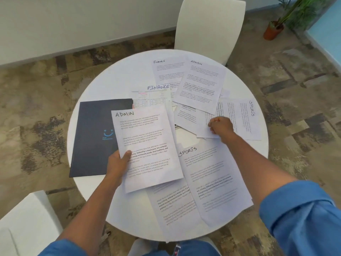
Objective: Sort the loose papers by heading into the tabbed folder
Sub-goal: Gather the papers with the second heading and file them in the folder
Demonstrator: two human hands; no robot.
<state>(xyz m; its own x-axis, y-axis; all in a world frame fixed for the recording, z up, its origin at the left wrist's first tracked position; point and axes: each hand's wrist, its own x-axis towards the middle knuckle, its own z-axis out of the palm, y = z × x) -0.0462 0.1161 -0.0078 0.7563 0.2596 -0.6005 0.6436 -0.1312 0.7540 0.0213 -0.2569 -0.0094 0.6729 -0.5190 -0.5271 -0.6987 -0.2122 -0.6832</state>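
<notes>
- Left hand (118,164): palm under, thumb pressed on top, fingers closed in a pinch grip; forearm bare, reaching forward from lower left.
- Right hand (220,126): curled into a loose fist, knuckles up, fingertips pinched; arm stretched farther forward, angled in from lower right.
- Sleeves (302,217): blue, rolled above both forearms.

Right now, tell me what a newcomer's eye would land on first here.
The sheet headed ADMIN, held up by the left hand at the centre, over the dark folder lying closed on the table's left. Loose papers headed FINANCE, ADMIN and SPORTS litter the round white table, and the right hand pinches one sheet in the pile.
</notes>
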